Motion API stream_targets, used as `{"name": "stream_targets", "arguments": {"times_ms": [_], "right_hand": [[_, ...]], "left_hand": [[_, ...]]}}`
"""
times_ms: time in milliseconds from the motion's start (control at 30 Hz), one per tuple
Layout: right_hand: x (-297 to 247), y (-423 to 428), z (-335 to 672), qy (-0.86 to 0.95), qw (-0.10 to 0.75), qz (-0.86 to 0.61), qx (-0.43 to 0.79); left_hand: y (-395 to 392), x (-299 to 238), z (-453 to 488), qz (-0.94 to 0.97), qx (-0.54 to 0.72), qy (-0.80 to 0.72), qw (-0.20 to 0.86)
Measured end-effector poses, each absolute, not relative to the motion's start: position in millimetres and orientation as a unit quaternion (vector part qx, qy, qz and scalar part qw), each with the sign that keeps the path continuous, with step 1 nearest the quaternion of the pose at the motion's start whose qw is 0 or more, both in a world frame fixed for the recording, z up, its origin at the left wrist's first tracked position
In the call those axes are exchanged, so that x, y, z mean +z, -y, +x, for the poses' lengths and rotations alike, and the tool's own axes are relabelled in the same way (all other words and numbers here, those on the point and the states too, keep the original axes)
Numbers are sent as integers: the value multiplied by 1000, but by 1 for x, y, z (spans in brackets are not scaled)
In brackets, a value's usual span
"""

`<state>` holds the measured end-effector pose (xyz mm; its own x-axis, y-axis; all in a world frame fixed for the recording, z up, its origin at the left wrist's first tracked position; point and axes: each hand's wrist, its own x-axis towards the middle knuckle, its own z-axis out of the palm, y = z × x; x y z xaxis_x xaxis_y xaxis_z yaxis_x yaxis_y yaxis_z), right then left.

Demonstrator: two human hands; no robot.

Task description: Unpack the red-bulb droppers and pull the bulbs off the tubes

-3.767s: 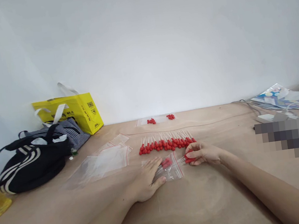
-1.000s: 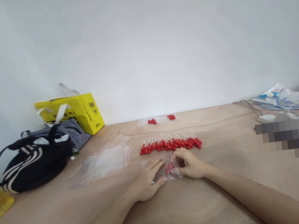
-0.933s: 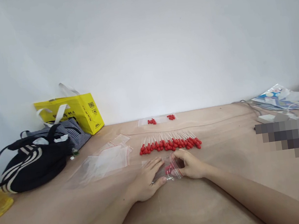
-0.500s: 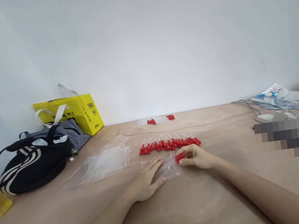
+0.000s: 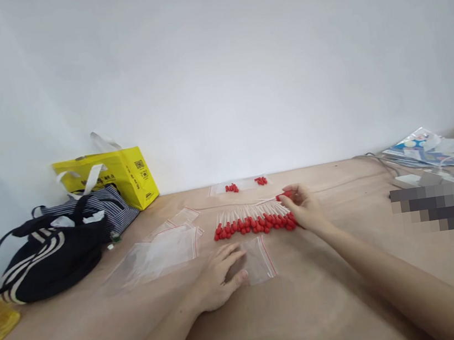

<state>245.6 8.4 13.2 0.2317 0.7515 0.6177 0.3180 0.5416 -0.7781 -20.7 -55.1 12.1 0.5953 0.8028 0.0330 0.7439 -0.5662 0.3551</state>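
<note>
My left hand [image 5: 220,279] lies flat with fingers spread on the left part of a clear zip-lock bag [image 5: 259,260]. The bag's red-lined mouth faces right, and no sticks show inside it. In my right hand [image 5: 304,207], red-headed white sticks [image 5: 283,196] are pinched between thumb and fingers, their pale shafts pointing left. How many I hold is unclear. Just below and left of that hand, a row of similar red-headed sticks [image 5: 255,224] lies side by side, heads toward me. Its right end is partly behind my right hand.
Loose zip-lock bags [image 5: 170,250] overlap on the left. Near the wall, filled bags [image 5: 246,185] show red heads. A black bag [image 5: 54,257], striped bag [image 5: 109,208] and yellow shopping bag [image 5: 127,175] stand left. Papers [image 5: 437,148] and cables [image 5: 376,158] lie right.
My right hand has moved from the bag's mouth up and to the right, beyond the row's right end, carrying red-headed sticks. My left hand has stayed on the bag.
</note>
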Motion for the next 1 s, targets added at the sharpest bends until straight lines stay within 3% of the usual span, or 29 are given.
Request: {"name": "stream_targets", "arguments": {"times_ms": [133,467,733,1000], "right_hand": [[12,-22,200,727,512,-457,-16],[-7,-32,156,827,352,-434,-60],[-3,-22,172,829,338,-441,-62],[-15,13,225,805,395,-439,-55]], "left_hand": [[46,8,-23,847,176,-494,85],[37,12,-28,750,207,-599,191],[37,16,-31,782,219,-557,173],[24,43,-88,651,318,-609,323]]}}
